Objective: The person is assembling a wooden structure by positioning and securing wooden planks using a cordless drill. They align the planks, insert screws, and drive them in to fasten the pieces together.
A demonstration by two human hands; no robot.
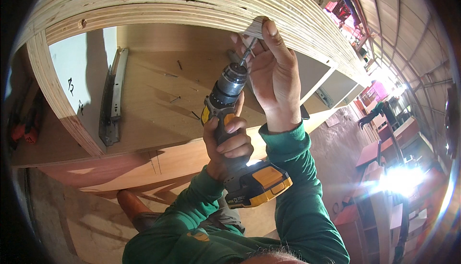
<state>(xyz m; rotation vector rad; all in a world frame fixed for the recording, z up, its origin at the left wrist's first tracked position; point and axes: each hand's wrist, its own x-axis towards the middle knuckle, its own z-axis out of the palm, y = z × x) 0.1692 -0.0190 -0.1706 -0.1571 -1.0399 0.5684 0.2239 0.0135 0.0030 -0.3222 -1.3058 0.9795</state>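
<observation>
My left hand (228, 141) is wrapped around the grip of a black and yellow cordless drill (228, 88). The drill points up toward the pale plywood edge (206, 12) of a wooden cabinet frame. Its thin bit (248, 50) ends at the underside of that edge. My right hand (273, 79) is raised beside the bit, palm toward me, thumb against the plywood and fingers bent around the bit's tip. Whatever the fingers pinch there is hidden. Several loose screws (175, 99) lie on the wooden panel inside the cabinet.
A metal drawer slide (115, 88) is fixed to the white divider (79, 72) on the left. Another slide (324, 97) shows at right. An orange tool (29, 132) sits in the left bay. Behind, a person (384, 112) stands among wooden panels, and a bright lamp (401, 180) glares.
</observation>
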